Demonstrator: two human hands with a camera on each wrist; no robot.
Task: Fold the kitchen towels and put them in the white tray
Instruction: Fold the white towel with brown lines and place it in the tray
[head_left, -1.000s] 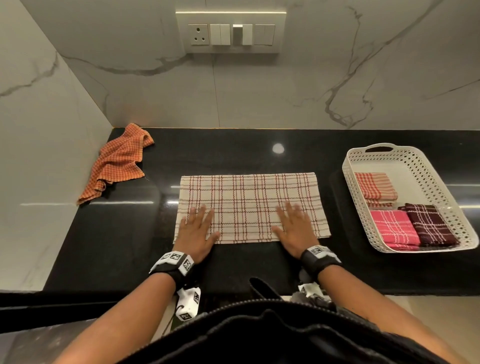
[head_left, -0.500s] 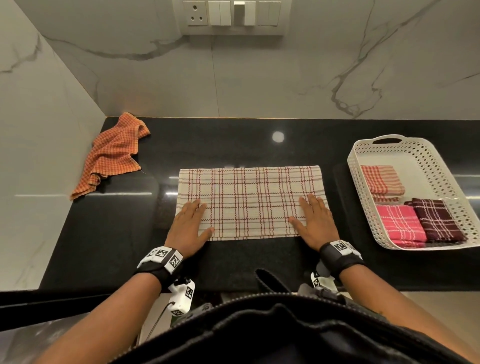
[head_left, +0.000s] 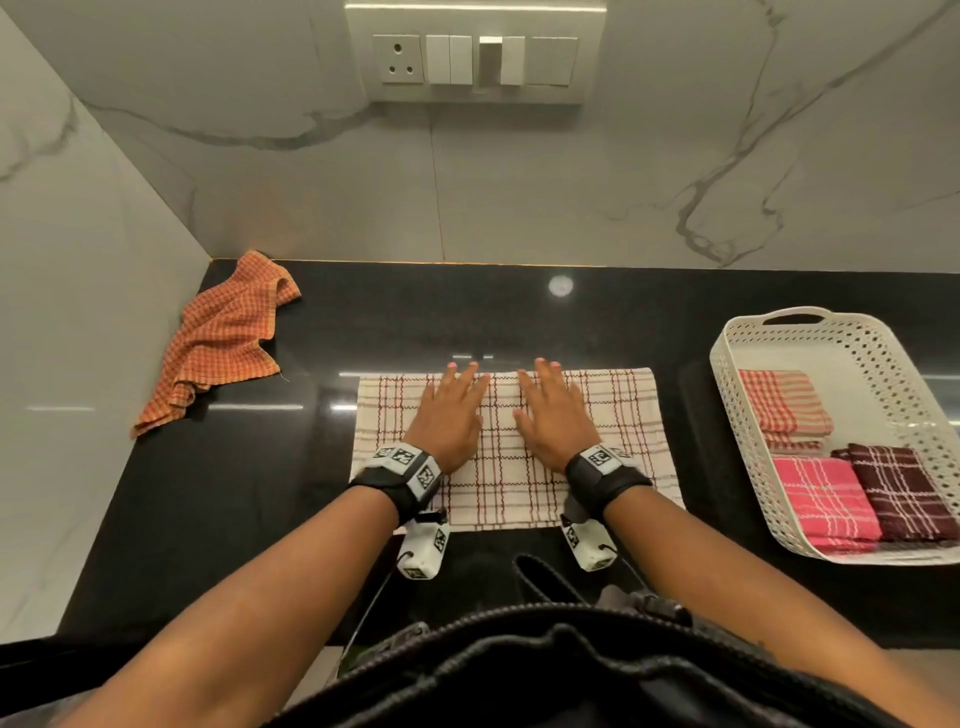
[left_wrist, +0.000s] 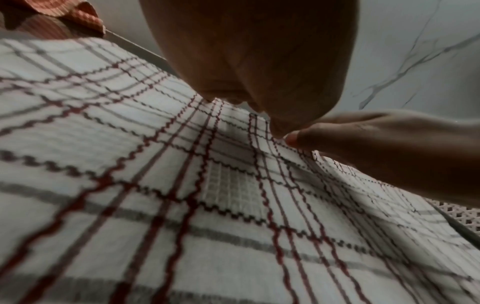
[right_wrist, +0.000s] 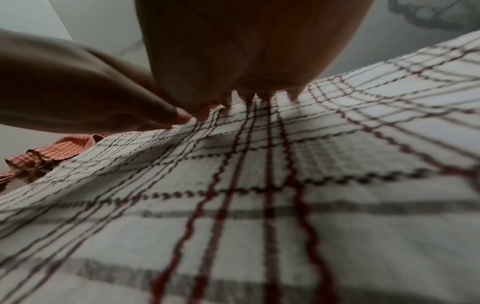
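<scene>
White tray (head_left: 727, 364) at our right holds three folded towels; our left hand (head_left: 449, 415) and right hand (head_left: 553, 415) lie flat, fingers straight, on the checked towel (head_left: 623, 415); the orange towel (head_left: 223, 343) lies crumpled, unfolded.

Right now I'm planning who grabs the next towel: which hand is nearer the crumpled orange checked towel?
Left. The left hand lies flat on the white plaid towel, with the crumpled orange checked towel off to its left; the right hand lies farther right.
</scene>
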